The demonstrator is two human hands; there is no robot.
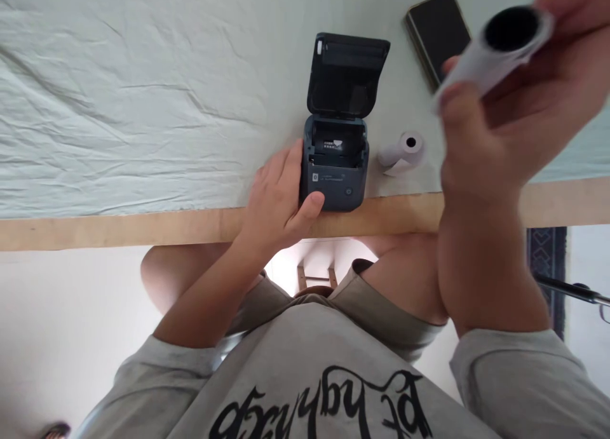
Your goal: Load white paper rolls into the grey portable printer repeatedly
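A small dark blue label printer (336, 188) lies near the table's front edge, its black lid (347, 77) swung up and away from me. Inside its compartment a label with print shows, and I see no roll there. My left hand (281, 188) wraps round the printer's left side, thumb on the near corner. Raised at the upper right, my right hand (505, 121) grips a white paper roll (490, 61) with a dark hollow core facing up. A smaller white paper roll (412, 148) lies on the cloth right of the printer, with a loose paper end.
Behind my right hand lies a dark rectangular case (438, 35). Wrinkled pale green cloth (143, 108) covers the table, with a bare wooden edge (119, 229) along the front. A patterned dark mat (546, 255) and a black rod (567, 288) show below at the right.
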